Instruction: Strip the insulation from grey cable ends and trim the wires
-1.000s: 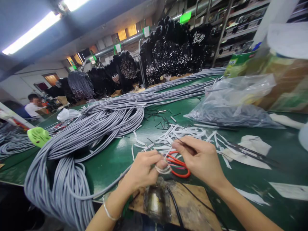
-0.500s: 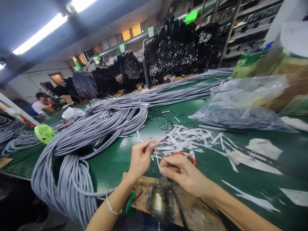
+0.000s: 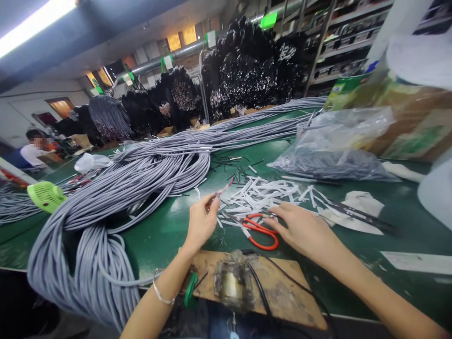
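Note:
My left hand (image 3: 204, 219) pinches the end of a cable (image 3: 225, 188) between thumb and fingers. Thin wires, one reddish, stick out past the fingertips toward the upper right. Over the table to the right, my right hand (image 3: 296, 226) has its fingers stretched out and apart. Its fingertips are beside a pair of scissors with red-orange handles (image 3: 263, 240) and at the edge of a pile of white strips (image 3: 268, 193). Whether the fingertips touch the strips or the scissors is hard to tell.
A thick bundle of grey cables (image 3: 141, 188) covers the left and hangs over the front edge. Near me is a wooden board (image 3: 282, 287) with a small metal-and-glue device (image 3: 233, 282). A plastic bag (image 3: 339, 146), black tweezers-like tool (image 3: 363, 216) and carton (image 3: 413, 122) lie right. A person (image 3: 33, 150) sits far left.
My right hand has let go of the white strip near the cable end and moved right, fingers opening. The scissors are now uncovered. My left hand still holds the cable; the view has shifted.

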The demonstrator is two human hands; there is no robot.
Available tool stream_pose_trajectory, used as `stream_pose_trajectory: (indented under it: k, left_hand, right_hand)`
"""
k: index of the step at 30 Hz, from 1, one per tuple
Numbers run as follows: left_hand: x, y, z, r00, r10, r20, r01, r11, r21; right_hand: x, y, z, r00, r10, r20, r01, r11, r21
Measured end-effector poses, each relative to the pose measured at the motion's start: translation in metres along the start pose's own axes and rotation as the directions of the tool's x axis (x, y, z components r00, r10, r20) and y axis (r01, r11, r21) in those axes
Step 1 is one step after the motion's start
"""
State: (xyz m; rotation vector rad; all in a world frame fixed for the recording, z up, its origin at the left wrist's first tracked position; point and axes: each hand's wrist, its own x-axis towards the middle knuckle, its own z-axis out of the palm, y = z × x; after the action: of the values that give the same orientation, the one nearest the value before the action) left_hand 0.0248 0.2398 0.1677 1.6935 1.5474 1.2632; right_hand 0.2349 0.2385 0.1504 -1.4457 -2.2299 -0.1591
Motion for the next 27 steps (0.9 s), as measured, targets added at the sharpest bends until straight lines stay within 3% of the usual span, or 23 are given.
stream_pose_trajectory:
  k: [2, 4, 7, 11, 13, 15, 18, 22, 27]
  left_hand:
    - [-0.001, 0.001, 0.001, 1.0, -0.01, 0.019, 0.01, 1.0, -0.007]
    - [-0.002, 0.003, 0.001, 1.0, -0.01, 0.027, 0.01, 1.0, -0.002]
    - [-0.002, 0.004, -0.002, 1.0, -0.012, 0.016, 0.012, 1.0, -0.013]
    - [0.0, 0.002, -0.006, 0.998, -0.059, 0.012, 0.06, 0.984, -0.168]
    - [0.0, 0.002, -0.007, 0.992, -0.121, 0.039, 0.127, 0.944, -0.305]
    - [0.0, 0.005, -0.008, 0.979, -0.18, 0.095, 0.204, 0.876, -0.437]
    - [-0.001, 0.012, -0.008, 0.956, -0.222, 0.191, 0.291, 0.776, -0.559]
    - [-0.004, 0.017, -0.009, 0.934, -0.252, 0.253, 0.356, 0.731, -0.583]
    - [-0.007, 0.015, -0.008, 0.943, -0.238, 0.231, 0.328, 0.779, -0.534]
  right_hand:
    - [-0.006, -0.002, 0.004, 0.996, -0.085, -0.018, 0.084, 0.996, -0.04]
    - [-0.007, -0.013, 0.005, 0.991, -0.11, 0.079, 0.115, 0.992, -0.056]
    - [0.0, -0.03, 0.003, 0.96, -0.041, 0.277, 0.072, 0.992, -0.103]
    - [0.01, -0.033, 0.003, 0.935, 0.024, 0.355, 0.02, 0.993, -0.12]
    - [0.011, -0.026, 0.004, 0.962, 0.022, 0.271, 0.0, 0.997, -0.081]
    - [0.011, -0.02, 0.005, 0.998, -0.023, 0.058, 0.021, 0.999, 0.025]
    - [0.013, -0.019, 0.003, 0.967, -0.105, -0.233, 0.142, 0.978, 0.15]
    - [0.022, -0.03, -0.002, 0.918, -0.201, -0.341, 0.236, 0.97, 0.064]
    - [0.032, -0.039, 0.001, 0.887, -0.277, -0.369, 0.261, 0.961, -0.094]
